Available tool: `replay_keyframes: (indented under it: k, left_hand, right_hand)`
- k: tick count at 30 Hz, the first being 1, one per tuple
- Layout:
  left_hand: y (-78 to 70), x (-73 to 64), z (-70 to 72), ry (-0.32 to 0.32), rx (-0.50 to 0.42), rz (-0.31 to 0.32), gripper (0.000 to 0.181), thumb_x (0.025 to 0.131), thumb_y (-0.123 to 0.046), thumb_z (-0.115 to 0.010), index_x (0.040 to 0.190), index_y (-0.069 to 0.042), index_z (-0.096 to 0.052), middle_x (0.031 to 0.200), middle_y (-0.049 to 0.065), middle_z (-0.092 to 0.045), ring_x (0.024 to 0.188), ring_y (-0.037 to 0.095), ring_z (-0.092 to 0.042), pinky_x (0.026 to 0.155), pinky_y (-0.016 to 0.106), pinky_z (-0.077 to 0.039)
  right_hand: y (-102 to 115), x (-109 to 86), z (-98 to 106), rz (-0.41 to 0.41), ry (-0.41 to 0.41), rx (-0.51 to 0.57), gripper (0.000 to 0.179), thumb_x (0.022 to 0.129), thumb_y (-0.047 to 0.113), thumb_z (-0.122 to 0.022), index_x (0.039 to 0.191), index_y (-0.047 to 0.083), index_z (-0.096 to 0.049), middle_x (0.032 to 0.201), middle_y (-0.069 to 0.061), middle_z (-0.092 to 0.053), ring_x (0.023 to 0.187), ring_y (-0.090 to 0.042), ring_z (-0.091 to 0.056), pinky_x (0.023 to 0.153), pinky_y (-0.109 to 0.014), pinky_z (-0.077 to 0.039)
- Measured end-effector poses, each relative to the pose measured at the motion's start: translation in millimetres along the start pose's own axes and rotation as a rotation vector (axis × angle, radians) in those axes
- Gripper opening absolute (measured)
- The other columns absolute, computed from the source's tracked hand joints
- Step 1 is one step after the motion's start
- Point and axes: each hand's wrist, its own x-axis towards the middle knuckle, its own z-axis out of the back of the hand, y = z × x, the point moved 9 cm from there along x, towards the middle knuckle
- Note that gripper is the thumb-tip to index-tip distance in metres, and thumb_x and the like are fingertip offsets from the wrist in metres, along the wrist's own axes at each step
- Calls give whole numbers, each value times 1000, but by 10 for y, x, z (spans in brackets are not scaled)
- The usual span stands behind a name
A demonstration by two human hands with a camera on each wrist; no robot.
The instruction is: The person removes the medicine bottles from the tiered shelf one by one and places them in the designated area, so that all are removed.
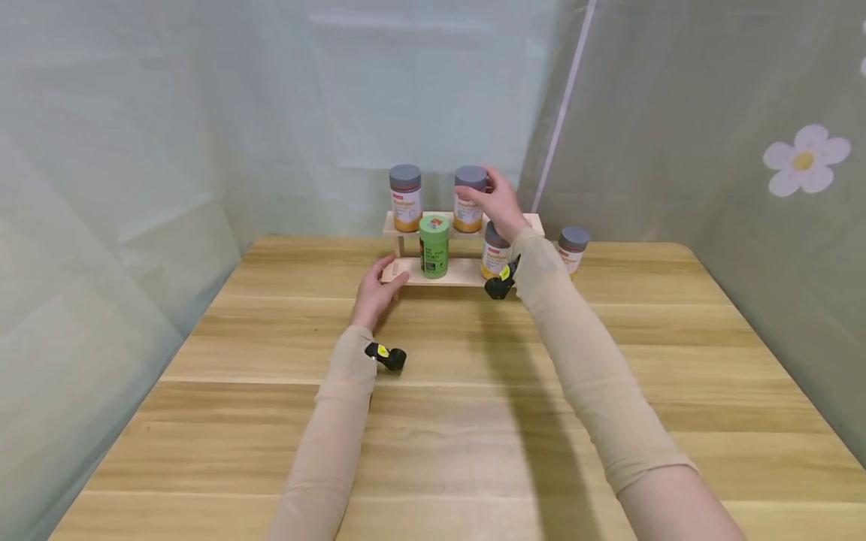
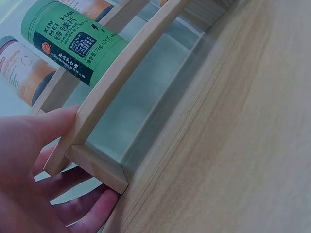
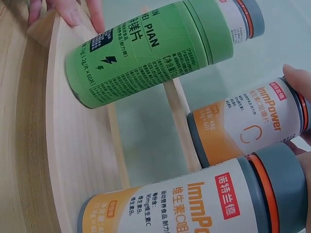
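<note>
A two-tier wooden shelf (image 1: 455,272) stands at the back of the table. My left hand (image 1: 376,291) holds its left end, thumb on the lower board and fingers around the end and leg, as the left wrist view shows. My right hand (image 1: 499,204) grips a grey-capped supplement bottle (image 3: 245,124) by its lid on the upper board. To its left on that board stands a similar bottle (image 1: 406,201). The lower board carries a green bottle (image 1: 434,248) and another grey-capped bottle (image 1: 495,254), partly hidden by my right wrist.
One more grey-capped bottle (image 1: 572,249) stands to the right of the shelf, partly behind my right sleeve. The wooden table (image 1: 433,443) spreads out in front. A pale curtain (image 1: 284,120) hangs behind, with a white flower (image 1: 805,161) at the right.
</note>
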Motion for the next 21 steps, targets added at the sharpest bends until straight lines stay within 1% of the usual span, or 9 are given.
replay_keyframes:
  k: [8,11,15,21]
  left_hand:
    - [1,-25,-18,-3,-7,2,61,93,-33,-64,147,-18,-40,159,9,-30,147,29,-27,122,45,-22]
    - [4,-20,-45,-1,-4,9,61,93,-32,-64,147,-18,-40,159,9,-30,148,29,-26,123,44,-22]
    - [-32,12,-110,10,-12,6,61,93,-32,-65,147,-17,-40,159,9,-31,148,29,-27,123,44,-21]
    - [-84,50,-190,17,-19,-1,62,92,-31,-65,147,-17,-41,158,10,-31,147,30,-28,123,46,-21]
  right_hand:
    - [-3,-26,-10,-12,20,22,63,87,32,-71,142,21,-43,144,-7,-48,132,-21,-46,113,-40,-39]
    - [-6,-36,4,-17,28,38,62,88,31,-70,142,20,-43,145,-7,-48,133,-21,-46,113,-40,-39]
    - [-9,-17,62,-32,24,51,59,90,30,-68,142,18,-43,146,-9,-47,133,-22,-46,113,-40,-39]
    - [10,16,142,-55,21,-8,64,90,32,-67,145,17,-38,147,-11,-46,134,-24,-46,110,-39,-42]
